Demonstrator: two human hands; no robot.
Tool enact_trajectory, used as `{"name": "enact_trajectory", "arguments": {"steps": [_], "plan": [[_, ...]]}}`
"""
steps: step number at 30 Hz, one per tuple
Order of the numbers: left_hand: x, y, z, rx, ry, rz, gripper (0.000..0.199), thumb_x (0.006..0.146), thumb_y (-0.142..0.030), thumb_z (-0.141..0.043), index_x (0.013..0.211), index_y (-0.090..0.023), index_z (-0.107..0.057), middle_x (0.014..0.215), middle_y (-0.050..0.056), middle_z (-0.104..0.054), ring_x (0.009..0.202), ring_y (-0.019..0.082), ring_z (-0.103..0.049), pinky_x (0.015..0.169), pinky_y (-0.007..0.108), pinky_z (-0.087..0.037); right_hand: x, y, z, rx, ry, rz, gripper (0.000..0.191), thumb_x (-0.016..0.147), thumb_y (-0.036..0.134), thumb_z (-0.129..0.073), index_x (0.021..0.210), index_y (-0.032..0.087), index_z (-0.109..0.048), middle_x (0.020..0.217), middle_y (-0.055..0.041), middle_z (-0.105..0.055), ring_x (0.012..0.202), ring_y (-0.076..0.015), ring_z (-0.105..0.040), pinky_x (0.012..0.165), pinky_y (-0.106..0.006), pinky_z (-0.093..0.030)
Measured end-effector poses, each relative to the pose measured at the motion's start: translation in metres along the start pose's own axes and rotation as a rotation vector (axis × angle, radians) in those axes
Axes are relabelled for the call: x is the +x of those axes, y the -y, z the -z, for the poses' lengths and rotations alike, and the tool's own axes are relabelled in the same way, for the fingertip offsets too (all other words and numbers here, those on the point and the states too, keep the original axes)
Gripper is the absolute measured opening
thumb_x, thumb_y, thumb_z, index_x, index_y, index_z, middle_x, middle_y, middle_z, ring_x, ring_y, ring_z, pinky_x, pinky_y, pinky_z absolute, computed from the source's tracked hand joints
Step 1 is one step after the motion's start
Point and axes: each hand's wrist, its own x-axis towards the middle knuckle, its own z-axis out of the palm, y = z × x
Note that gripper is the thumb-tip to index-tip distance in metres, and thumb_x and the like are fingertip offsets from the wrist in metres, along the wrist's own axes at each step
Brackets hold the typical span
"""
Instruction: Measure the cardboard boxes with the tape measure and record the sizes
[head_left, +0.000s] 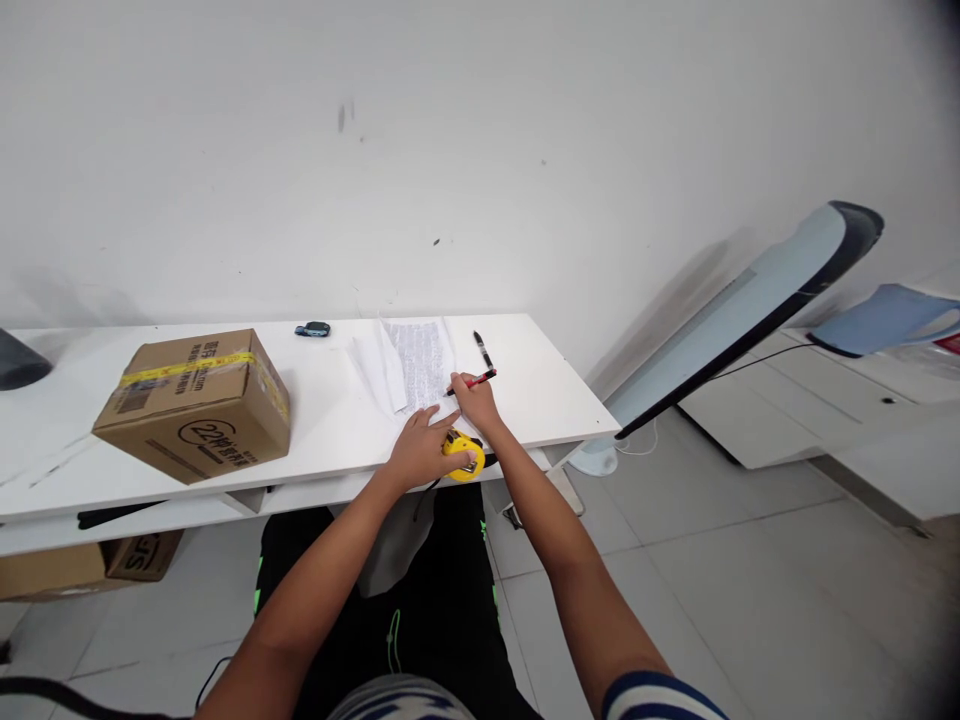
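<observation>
My right hand (475, 402) is closed on a red and black pen (480, 379), its tip over the lower right part of a sheet of paper (424, 360) covered in dense writing. My left hand (422, 450) rests at the paper's lower edge, some fingers lying on the sheet. Its thumb reaches across a yellow tape measure (466, 466) at the desk's front edge, and the hand seems to hold it there. A black pen cap or marker (481, 348) lies just beyond my right hand.
A taped cardboard box (217, 435) stands on the left of the white desk (322, 400). Behind it lies a small dark object (313, 329). Another carton (142, 556) sits below. A large tilted panel (750, 310) leans at the right.
</observation>
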Motion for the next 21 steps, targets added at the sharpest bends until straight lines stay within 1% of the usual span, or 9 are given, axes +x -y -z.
{"name": "enact_trajectory", "arguments": {"steps": [4,9,12,16,21], "plan": [[0.0000,0.0000,0.0000,0.002,0.000,0.001,0.084,0.081,-0.069,-0.053,0.147,-0.018,-0.044,0.146,0.015,-0.051,0.147,0.032,-0.027,0.118,0.048,-0.023,0.0000,-0.0006,0.0004,0.005,0.004,-0.011,0.037,0.084,0.045,-0.050,0.060,0.020,-0.063,0.066,-0.0013,-0.067,0.071,-0.0178,-0.060,0.073,-0.029,-0.045],[0.0005,0.0001,0.0000,0.007,0.007,0.005,0.085,0.081,-0.068,-0.054,0.148,-0.017,-0.044,0.147,0.018,-0.049,0.147,0.034,-0.027,0.117,0.049,-0.024,-0.0002,-0.0023,0.0004,-0.024,-0.018,0.036,0.039,0.086,0.046,-0.048,0.062,0.020,-0.063,0.065,-0.0014,-0.066,0.071,-0.0181,-0.061,0.073,-0.029,-0.045],[0.0002,0.0005,0.0000,0.000,0.003,0.001,0.085,0.081,-0.070,-0.052,0.148,-0.017,-0.044,0.146,0.017,-0.050,0.147,0.034,-0.027,0.118,0.049,-0.022,-0.0009,-0.0011,0.0015,-0.026,-0.051,0.025,0.039,0.086,0.045,-0.047,0.061,0.021,-0.063,0.064,-0.0015,-0.066,0.071,-0.0182,-0.061,0.074,-0.029,-0.045],[-0.0003,0.0009,-0.0002,0.011,0.009,-0.015,0.086,0.081,-0.071,-0.051,0.148,-0.017,-0.044,0.146,0.015,-0.051,0.147,0.032,-0.027,0.119,0.047,-0.020,-0.0013,0.0005,0.0026,-0.012,0.002,-0.001,0.039,0.085,0.047,-0.049,0.061,0.020,-0.063,0.063,-0.0013,-0.065,0.069,-0.0182,-0.060,0.073,-0.029,-0.045],[-0.0008,0.0021,-0.0003,0.001,-0.007,-0.021,0.085,0.082,-0.070,-0.052,0.147,-0.015,-0.045,0.146,0.016,-0.051,0.147,0.031,-0.028,0.120,0.046,-0.020,-0.0014,0.0009,0.0020,-0.020,-0.032,0.005,0.039,0.085,0.046,-0.048,0.060,0.020,-0.062,0.064,-0.0017,-0.066,0.070,-0.0182,-0.061,0.073,-0.029,-0.045]]}}
